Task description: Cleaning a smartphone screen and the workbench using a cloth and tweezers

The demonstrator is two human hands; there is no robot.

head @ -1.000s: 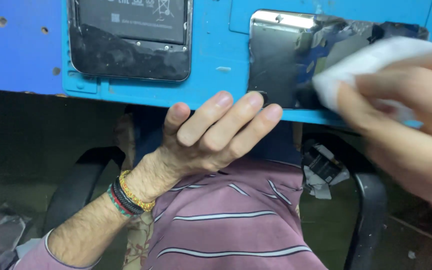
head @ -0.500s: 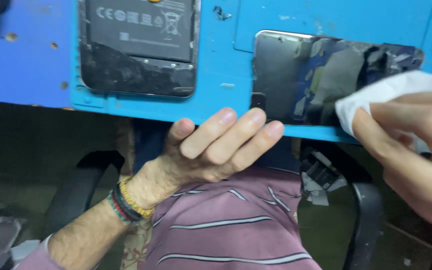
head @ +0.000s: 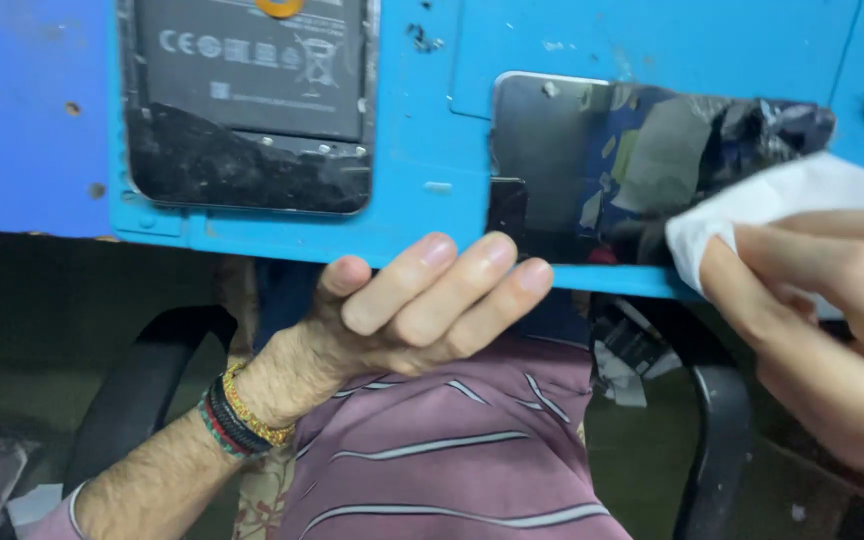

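Head view: your left hand (head: 402,310) sits at about 6 o'clock in the frame, palm turned up, with three fingers (head: 492,275) laid side by side and pressed against the near edge of the blue work mat (head: 432,130). They close on nothing; the fingertips touch the lower left corner of the shiny phone panel (head: 572,160), which reads as bracing it so that it does not slide while it is rubbed.

Your right hand (head: 832,330) comes in from 4 o'clock. Its fingers are bunched together and clamped on a folded white wipe (head: 782,205), whose leading edge is pressed onto the right half of the panel. Held in a wad like that, the wipe gives you a firm pad to rub with.

The panel lies flat on the mat at about 1 o'clock, its lower edge just at the mat's near rim, close to both hands. Dark, crumpled film or adhesive scraps (head: 752,130) cling to its right end, just above the wipe.

At 11 o'clock, well apart from the panel, an opened phone body (head: 252,100) lies face down with its black battery showing, parked out of the way of the wiping.

Beaded and gold bracelets (head: 237,420) circle your left wrist, and your striped maroon shirt (head: 452,470) fills 6 o'clock below the mat
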